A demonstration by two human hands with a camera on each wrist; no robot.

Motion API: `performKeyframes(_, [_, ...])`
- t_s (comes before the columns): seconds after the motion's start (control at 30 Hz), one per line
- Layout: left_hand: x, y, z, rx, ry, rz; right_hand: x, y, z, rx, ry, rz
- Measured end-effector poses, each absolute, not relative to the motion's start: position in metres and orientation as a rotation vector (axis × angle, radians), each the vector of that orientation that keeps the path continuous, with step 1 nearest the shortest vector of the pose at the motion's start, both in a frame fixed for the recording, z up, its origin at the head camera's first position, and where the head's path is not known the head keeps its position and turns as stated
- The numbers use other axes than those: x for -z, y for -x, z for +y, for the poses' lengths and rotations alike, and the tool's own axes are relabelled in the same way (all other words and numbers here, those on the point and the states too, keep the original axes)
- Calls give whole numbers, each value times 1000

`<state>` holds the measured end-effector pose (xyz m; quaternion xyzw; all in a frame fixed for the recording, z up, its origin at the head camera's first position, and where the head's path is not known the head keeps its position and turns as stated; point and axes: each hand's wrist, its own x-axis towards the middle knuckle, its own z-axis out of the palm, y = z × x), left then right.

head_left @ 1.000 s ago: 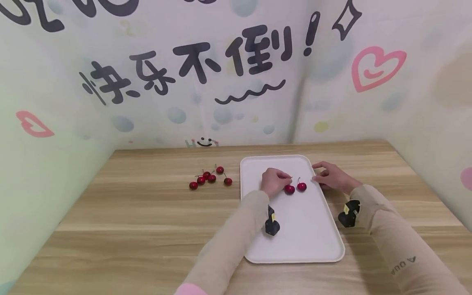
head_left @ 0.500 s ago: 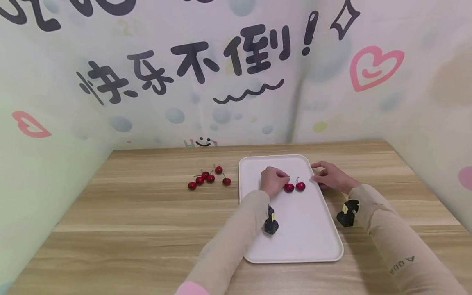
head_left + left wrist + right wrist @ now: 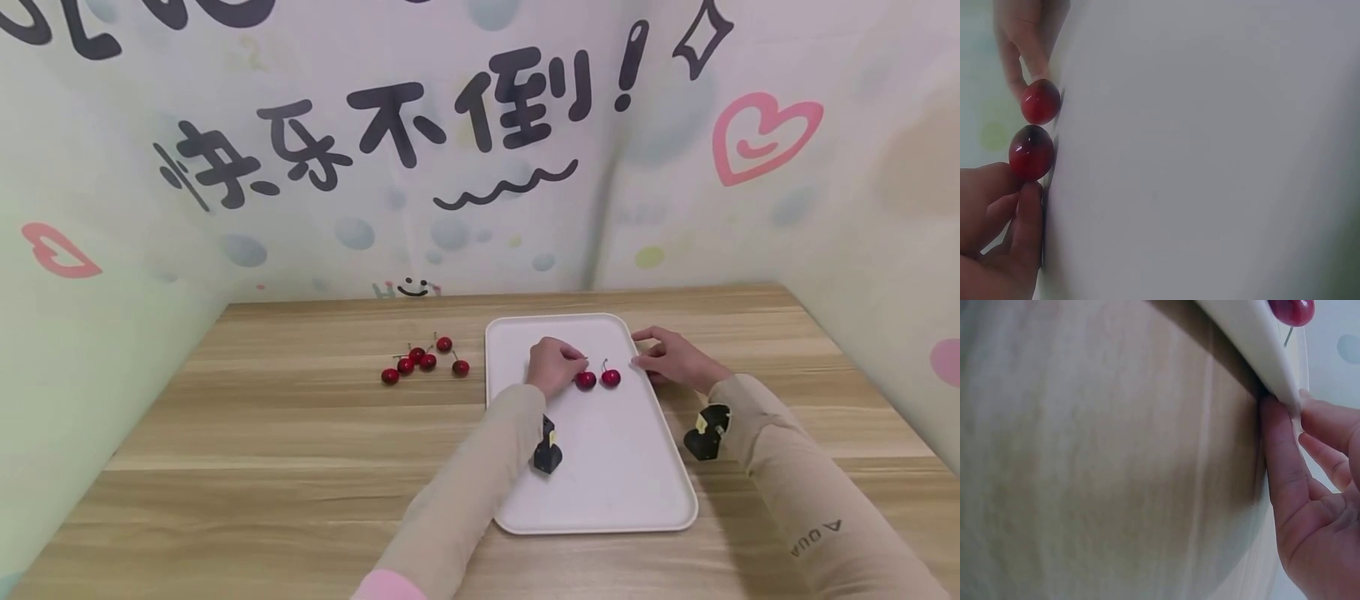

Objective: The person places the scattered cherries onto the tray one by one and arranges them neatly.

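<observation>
My left hand [image 3: 553,365] is over the white tray [image 3: 600,467], its thumb and fingertips pinching a red cherry [image 3: 586,380]. That cherry [image 3: 1031,153] sits on the tray surface in the left wrist view; its stem is mostly hidden by the fingers. Just right of it a second cherry [image 3: 611,378] stands with its stem up, close but apart in the head view. At the tray's right edge, my right hand [image 3: 678,360] grips the rim. Thumb and fingers lie on either side of the rim [image 3: 1260,347] in the right wrist view.
Several cherries [image 3: 417,356] with stems lie loose on the wooden table [image 3: 300,450], left of the tray. A printed fabric wall [image 3: 510,250] rises behind the table. Black wrist cameras [image 3: 548,450] hang below both sleeves.
The pinched cherry has shifted slightly toward the back, nearly level with its neighbour. Both hands keep their holds, and the right hand stays at the tray edge.
</observation>
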<state>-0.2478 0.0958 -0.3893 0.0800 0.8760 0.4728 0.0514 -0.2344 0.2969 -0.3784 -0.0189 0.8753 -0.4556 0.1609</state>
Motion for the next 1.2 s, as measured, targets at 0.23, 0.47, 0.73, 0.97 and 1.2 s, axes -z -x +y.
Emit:
performKeyframes(0.23, [391, 249, 95, -1436, -228, 2653, 377, 235, 296, 1288, 43, 2501])
performKeyframes(0.47, [391, 250, 94, -1446, -220, 2647, 376, 235, 295, 1290, 55, 2492])
performKeyframes(0.73, [393, 251, 89, -1456, -264, 2614, 376, 234, 294, 1288, 54, 2494])
performKeyframes(0.97, [379, 250, 79, -1462, -419, 2544, 380, 236, 297, 1278, 64, 2506])
performKeyframes(1.2, [366, 247, 59, -1410, -514, 2464, 382, 237, 300, 1284, 68, 2510])
